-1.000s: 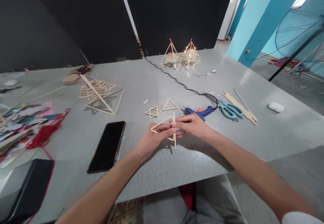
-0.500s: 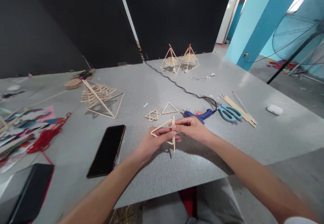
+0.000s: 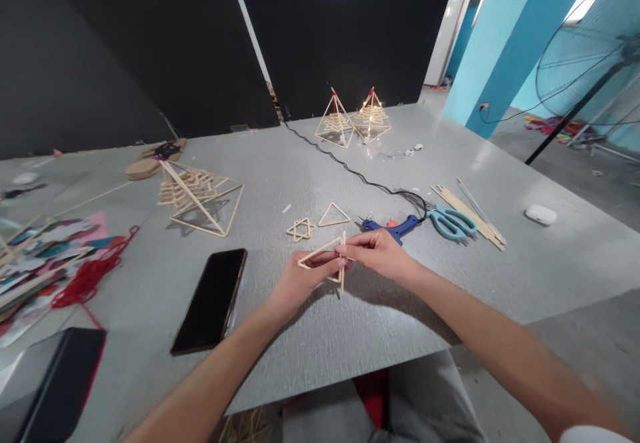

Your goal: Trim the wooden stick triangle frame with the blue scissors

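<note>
Between my hands, just over the table, is a triangle of thin wooden sticks (image 3: 320, 251). My left hand (image 3: 303, 281) grips it, thumb pressed along its right side. A loose wooden stick (image 3: 343, 283) stands against that right side, and my right hand (image 3: 373, 253) pinches it near the top. Beyond my hands lie a small six-pointed stick star (image 3: 301, 229) and another stick triangle (image 3: 334, 214). A blue glue gun (image 3: 400, 229) rests just past my right hand, beside light-blue scissors (image 3: 453, 223).
Wooden sticks (image 3: 473, 216) lie right of the scissors. A phone (image 3: 210, 299) is left of my forearm. Stick pyramids (image 3: 200, 196) stand left and at the back, one lit (image 3: 373, 119). Red yarn (image 3: 87, 283) lies far left. A black cord (image 3: 340, 161) crosses the table.
The loose stick has shifted slightly up and left against the triangle, and my right fingers have drawn in closer. Lights have come on in the back right pyramid.
</note>
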Demonstrator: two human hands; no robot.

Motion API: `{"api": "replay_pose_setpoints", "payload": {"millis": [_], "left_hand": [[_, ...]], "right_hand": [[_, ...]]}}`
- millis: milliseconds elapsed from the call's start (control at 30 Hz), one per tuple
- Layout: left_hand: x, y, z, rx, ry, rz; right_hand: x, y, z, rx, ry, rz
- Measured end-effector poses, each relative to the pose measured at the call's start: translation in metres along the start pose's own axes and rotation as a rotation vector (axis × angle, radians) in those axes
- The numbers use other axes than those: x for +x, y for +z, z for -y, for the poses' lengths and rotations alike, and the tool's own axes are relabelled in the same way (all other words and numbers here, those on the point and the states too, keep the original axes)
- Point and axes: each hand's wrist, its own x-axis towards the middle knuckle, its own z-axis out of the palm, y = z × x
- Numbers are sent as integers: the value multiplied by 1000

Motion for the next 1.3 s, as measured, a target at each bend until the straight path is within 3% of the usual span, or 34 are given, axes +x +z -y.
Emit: {"api": "replay_pose_setpoints", "payload": {"millis": [700, 867, 1000, 1167, 1300], "left_hand": [[-3, 2, -3, -27, -35, -43], [-4, 3, -5, -26, -27, -67], [-4, 1, -8, -47, -27, -114], [2, -7, -8, -95, 1, -224], [9, -12, -3, -113, 11, -269]], "right_hand": [[2, 2, -8, 53, -14, 34], [1, 4, -7, 39, -8, -4], [2, 2, -2, 38, -25, -122], [-10, 3, 31, 66, -166, -357], [-76, 14, 85, 32, -276, -347]]}}
